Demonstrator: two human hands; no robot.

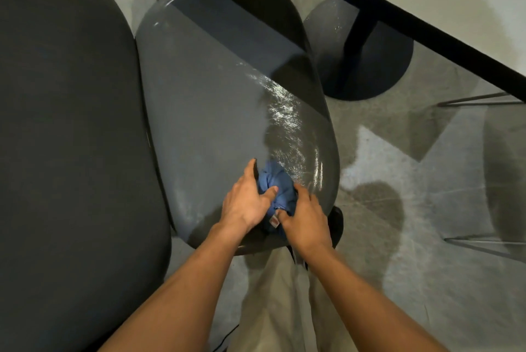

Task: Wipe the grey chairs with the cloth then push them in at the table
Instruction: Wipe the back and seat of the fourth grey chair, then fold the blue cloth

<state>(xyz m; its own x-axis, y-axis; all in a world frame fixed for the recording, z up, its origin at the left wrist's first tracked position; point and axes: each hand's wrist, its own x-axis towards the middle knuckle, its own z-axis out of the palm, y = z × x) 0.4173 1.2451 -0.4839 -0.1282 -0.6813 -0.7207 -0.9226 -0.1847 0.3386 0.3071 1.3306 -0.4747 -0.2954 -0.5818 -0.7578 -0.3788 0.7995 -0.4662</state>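
Grey chair [216, 112]: blue cloth [277, 185] bunched at its 5 o'clock edge, gripped between left hand [246, 202] and right hand [306, 219].

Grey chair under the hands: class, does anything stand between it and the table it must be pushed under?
Nothing visible blocks the grey moulded chair; bare floor lies between it and the black table pedestal base.

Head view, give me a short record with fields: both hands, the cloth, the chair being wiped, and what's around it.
left hand: on the cloth, fingers curled round its left side
right hand: pinching the cloth from the right
cloth: blue, bunched, on the near end of the seat
grey chair: shiny streaks on its right half
second chair: darker, touching on the left
table base: round, black, beyond the chair
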